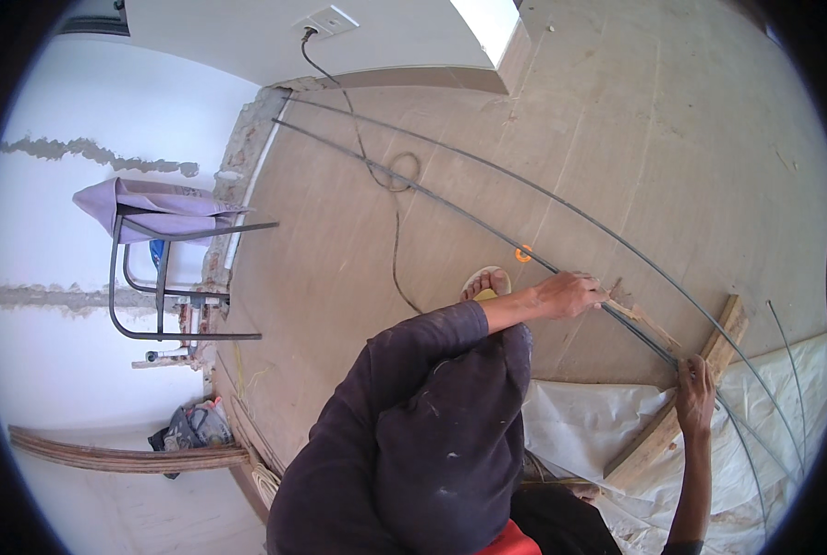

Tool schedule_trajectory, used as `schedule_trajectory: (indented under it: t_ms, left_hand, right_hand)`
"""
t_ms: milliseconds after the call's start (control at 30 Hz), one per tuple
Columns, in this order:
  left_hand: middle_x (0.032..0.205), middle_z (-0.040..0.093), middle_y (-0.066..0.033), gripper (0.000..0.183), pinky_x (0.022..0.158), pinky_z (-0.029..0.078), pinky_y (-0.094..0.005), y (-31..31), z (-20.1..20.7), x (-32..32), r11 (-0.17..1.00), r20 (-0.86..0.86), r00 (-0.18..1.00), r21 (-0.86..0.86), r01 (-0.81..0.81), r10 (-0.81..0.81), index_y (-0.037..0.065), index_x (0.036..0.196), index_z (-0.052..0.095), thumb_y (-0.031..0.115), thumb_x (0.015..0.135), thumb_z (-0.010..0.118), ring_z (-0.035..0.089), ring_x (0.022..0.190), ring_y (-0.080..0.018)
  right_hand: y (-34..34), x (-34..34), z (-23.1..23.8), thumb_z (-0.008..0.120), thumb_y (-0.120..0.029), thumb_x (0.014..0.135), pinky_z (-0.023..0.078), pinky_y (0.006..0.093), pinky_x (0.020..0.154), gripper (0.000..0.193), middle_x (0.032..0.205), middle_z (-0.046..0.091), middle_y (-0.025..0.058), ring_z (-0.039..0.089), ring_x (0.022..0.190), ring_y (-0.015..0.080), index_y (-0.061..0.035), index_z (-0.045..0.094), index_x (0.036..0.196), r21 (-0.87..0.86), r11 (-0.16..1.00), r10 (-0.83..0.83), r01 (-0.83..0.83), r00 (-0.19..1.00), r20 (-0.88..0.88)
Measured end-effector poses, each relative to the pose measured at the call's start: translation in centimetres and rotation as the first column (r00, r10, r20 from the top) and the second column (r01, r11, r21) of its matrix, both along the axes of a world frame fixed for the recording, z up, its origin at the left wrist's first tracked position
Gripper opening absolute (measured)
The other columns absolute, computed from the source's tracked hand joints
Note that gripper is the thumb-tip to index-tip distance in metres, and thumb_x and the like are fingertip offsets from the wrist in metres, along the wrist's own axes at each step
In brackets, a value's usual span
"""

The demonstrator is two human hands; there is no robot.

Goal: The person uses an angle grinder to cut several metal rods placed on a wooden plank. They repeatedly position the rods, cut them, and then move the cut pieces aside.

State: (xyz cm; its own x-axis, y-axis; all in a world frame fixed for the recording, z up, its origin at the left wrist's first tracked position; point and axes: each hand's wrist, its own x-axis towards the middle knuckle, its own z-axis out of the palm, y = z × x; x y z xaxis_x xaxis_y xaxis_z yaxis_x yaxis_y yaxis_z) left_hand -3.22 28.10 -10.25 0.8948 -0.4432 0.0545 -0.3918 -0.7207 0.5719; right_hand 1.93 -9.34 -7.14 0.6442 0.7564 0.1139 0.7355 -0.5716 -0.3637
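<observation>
Long thin dark metal rods stretch from the far left wall toward the lower right. My left hand is closed around the straight rod. Farther along, my right hand is closed on the rods, beside a wooden plank that lies crosswise under them. Between my hands the rods run close together, and a torn, light-brown strip lies next to them. Apart from my hands, another curved rod arcs across the floor. What my fingertips press on is partly hidden.
A white plastic sheet covers the floor near the plank. An orange ring lies by the rod. A cable runs from the wall socket across the tiles. A metal frame with lilac cloth stands left. My sandalled foot is near.
</observation>
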Motion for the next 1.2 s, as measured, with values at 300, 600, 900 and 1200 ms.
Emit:
schedule_trajectory:
  t_ms: [300, 600, 900, 1200]
  left_hand:
    - [0.087, 0.059, -0.0110, 0.029, 0.075, 0.051, -0.0419, 0.4, -0.6, -0.2, 0.999, 0.036, 0.999, 0.036, -0.023, 0.022, 0.009, 0.114, 0.063, 0.023, 0.088, 0.061, 0.061, 0.086, -0.0304]
    - [0.089, 0.060, -0.0103, 0.029, 0.083, 0.048, -0.0417, 0.9, 0.9, -0.6, 0.997, 0.048, 0.997, 0.047, -0.054, 0.052, 0.010, 0.114, 0.063, 0.023, 0.088, 0.061, 0.061, 0.089, -0.0298]
    - [0.110, 0.057, -0.0155, 0.041, 0.098, 0.038, -0.0466, 2.8, 2.3, -2.6, 0.933, 0.200, 0.917, 0.032, -0.359, 0.346, 0.003, 0.118, 0.055, 0.021, 0.083, 0.066, 0.051, 0.110, -0.0337]
    - [0.105, 0.056, -0.0171, 0.034, 0.085, 0.051, -0.0434, 11.9, -3.6, -4.5, -0.327, -0.559, -0.062, -0.388, -0.862, 0.827, -0.003, 0.117, 0.043, 0.023, 0.098, 0.052, 0.059, 0.091, -0.0315]
  right_hand:
    - [-0.7, 0.7, -0.9, 0.058, 0.005, 0.071, 0.053, 0.0413, 0.081, 0.042, 0.109, 0.056, 0.0143, 0.060, 0.100, 0.0330, -0.0051, 0.063, 0.111, -0.111, 0.993, 0.020, -0.027, 0.997, -0.068]
    - [-0.5, 0.0, -0.2, 0.060, 0.000, 0.071, 0.049, 0.0427, 0.087, 0.032, 0.111, 0.056, 0.0127, 0.059, 0.099, 0.0325, -0.0040, 0.063, 0.103, -0.059, 0.998, 0.004, 0.002, 0.995, 0.100]
    - [-1.4, -0.4, -1.9, 0.059, -0.003, 0.079, 0.048, 0.0437, 0.082, 0.016, 0.110, 0.056, 0.0142, 0.058, 0.097, 0.0319, 0.0011, 0.059, 0.095, -0.045, 0.997, 0.072, -0.066, 0.987, 0.144]
    - [-0.4, -0.4, -1.3, 0.060, -0.001, 0.078, 0.048, 0.0428, 0.081, 0.018, 0.111, 0.055, 0.0158, 0.058, 0.094, 0.0320, 0.0007, 0.059, 0.095, -0.023, 0.990, 0.138, -0.136, 0.978, 0.154]
